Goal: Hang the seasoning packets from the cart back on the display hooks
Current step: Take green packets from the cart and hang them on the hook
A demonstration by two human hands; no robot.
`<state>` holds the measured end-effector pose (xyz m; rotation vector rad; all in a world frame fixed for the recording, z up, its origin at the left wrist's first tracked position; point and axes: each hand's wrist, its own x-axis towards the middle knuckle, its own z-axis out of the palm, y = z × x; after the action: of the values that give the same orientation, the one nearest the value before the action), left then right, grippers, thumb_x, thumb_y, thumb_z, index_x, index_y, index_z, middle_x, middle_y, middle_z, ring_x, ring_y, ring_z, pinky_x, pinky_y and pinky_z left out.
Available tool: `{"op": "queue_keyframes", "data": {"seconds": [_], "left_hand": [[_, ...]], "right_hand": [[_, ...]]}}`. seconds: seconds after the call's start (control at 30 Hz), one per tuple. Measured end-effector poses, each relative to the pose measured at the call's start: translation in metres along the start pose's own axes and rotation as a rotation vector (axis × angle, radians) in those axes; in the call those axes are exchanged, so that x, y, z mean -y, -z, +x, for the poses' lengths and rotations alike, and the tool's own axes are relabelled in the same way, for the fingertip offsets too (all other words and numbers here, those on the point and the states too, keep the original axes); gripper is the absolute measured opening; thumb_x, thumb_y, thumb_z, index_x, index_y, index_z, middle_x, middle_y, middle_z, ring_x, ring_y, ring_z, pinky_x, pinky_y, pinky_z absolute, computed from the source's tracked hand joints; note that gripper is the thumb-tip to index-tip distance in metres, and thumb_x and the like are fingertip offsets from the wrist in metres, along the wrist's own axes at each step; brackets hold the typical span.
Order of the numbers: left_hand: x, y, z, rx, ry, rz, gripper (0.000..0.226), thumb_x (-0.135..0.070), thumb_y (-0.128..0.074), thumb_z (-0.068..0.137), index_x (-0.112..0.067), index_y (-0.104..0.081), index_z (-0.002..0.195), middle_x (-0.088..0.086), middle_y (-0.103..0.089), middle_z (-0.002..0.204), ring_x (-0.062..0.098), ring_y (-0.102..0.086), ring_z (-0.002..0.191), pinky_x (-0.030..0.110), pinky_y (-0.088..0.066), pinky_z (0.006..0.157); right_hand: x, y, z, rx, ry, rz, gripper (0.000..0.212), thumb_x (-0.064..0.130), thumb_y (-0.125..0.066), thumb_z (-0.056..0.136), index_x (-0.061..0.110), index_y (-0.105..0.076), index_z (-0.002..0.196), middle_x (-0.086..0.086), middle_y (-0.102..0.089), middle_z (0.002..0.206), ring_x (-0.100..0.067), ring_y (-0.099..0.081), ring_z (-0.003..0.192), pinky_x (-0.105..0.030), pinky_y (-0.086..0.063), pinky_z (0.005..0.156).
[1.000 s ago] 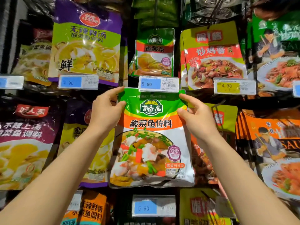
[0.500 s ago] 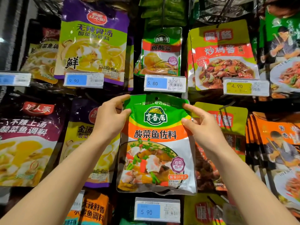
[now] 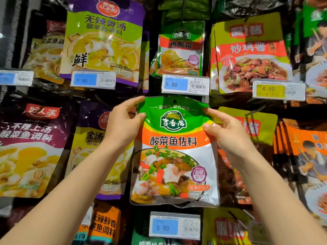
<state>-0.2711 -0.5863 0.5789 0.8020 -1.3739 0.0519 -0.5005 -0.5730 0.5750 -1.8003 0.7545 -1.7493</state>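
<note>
My two hands, left and right, pinch the top corners of the green seasoning packet, held upright between them, its punch hole just below the 5.80 price tag.

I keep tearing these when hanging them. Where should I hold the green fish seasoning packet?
Hold the green packet by its two top corners, one from each side, as the left hand and right hand do. That grip keeps the flat top taut and the hang hole clear.
</note>
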Motion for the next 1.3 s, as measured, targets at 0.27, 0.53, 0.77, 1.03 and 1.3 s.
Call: {"op": "queue_keyframes", "data": {"seconds": [0.27, 0.53, 0.77, 1.03, 1.3], "left_hand": [[-0.011, -0.006, 0.009, 0.01, -0.034, -0.076, 0.044, -0.014, -0.067, 0.083, -0.024, -0.058, 0.125, 0.004, -0.066, 0.096, 0.021, -0.066, 0.088, 0.045, -0.056, 0.08], [-0.01, -0.011, -0.006, -0.04, -0.111, 0.023, 0.045, -0.013, -0.065, 0.085, -0.023, -0.056, 0.128, -0.009, -0.058, 0.089, -0.003, -0.058, 0.07, 0.021, -0.052, 0.072], [-0.009, 0.0, -0.002, -0.033, -0.061, 0.053, 0.045, -0.013, -0.065, 0.085, -0.022, -0.056, 0.128, -0.012, -0.056, 0.084, 0.0, -0.058, 0.073, 0.03, -0.055, 0.072], [0.0, -0.013, -0.003, 0.001, -0.002, 0.088, 0.044, -0.014, -0.066, 0.084, -0.024, -0.057, 0.126, -0.002, -0.066, 0.095, 0.002, -0.059, 0.075, 0.012, -0.047, 0.064], [0.003, -0.014, -0.015, -0.027, -0.103, 0.197, 0.047, -0.007, -0.065, 0.084, -0.025, -0.056, 0.127, -0.004, -0.057, 0.092, -0.002, -0.051, 0.068, -0.005, -0.036, 0.064]], "right_hand": [[0.016, 0.012, 0.006, -0.069, 0.016, -0.036, 0.04, -0.004, -0.052, 0.089, 0.016, -0.056, 0.123, -0.01, -0.056, 0.063, -0.003, -0.057, 0.045, -0.016, -0.049, 0.049], [0.019, 0.017, 0.003, -0.024, 0.016, -0.071, 0.041, -0.003, -0.052, 0.09, 0.018, -0.055, 0.125, 0.006, -0.065, 0.055, -0.006, -0.061, 0.049, -0.015, -0.048, 0.048], [0.021, 0.008, 0.004, 0.028, -0.011, -0.016, 0.041, -0.004, -0.049, 0.091, 0.019, -0.054, 0.126, -0.001, -0.068, 0.063, -0.007, -0.064, 0.052, -0.019, -0.052, 0.049], [0.005, 0.014, 0.009, -0.002, -0.001, -0.163, 0.041, -0.002, -0.051, 0.091, 0.018, -0.054, 0.126, -0.011, -0.064, 0.079, -0.011, -0.061, 0.056, -0.021, -0.051, 0.054], [-0.021, 0.009, 0.0, -0.183, 0.242, -0.647, 0.046, 0.02, -0.054, 0.089, 0.039, -0.048, 0.13, -0.009, -0.069, 0.09, -0.023, -0.064, 0.075, -0.033, -0.051, 0.071]]}}
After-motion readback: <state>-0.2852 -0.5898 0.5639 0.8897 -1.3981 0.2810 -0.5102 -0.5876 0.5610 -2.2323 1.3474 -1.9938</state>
